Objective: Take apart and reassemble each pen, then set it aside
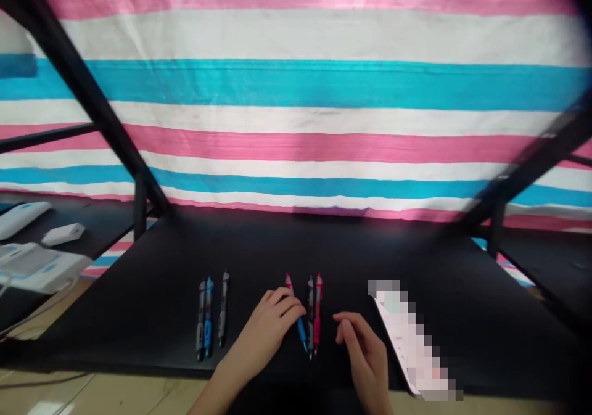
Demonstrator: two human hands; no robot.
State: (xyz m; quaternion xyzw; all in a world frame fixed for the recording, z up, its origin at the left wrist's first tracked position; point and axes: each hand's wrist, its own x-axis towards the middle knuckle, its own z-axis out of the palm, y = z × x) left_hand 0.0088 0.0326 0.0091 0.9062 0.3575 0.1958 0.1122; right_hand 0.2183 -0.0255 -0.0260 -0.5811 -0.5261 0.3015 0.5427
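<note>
**Two bare hands at a row of pens on a black table**

Two hands work at the near edge of the black table [139,316]. Left hand [271,325] lies palm down with fingers curled over a pen with a red top and blue lower barrel [300,328]; fingertips rest on its barrel. Whether the pen is gripped or only touched cannot be told. Right hand [365,350] hovers loosely open just right of the pens, fingers bent, thumb towards them, holding nothing visible.

Just beside the left hand's fingertips, a dark pen [310,316] and a red pen [317,313] lie side by side, running near to far, close enough to touch or nearly so. Left of the left hand, well apart from that pair, three more pens lie parallel: a grey pen [201,319], a blue pen [208,316] tight against it, and a black pen [223,310] slightly apart.

Right of the right hand, a white sheet or card [407,335] lies at a slant, its surface blurred out.

Further off at far left, white devices [37,261] rest on a neighbouring surface. Black frame bars [83,94] rise from the table's rear corners. Behind all hangs a striped tarpaulin [324,82] in pink, white and blue.
</note>
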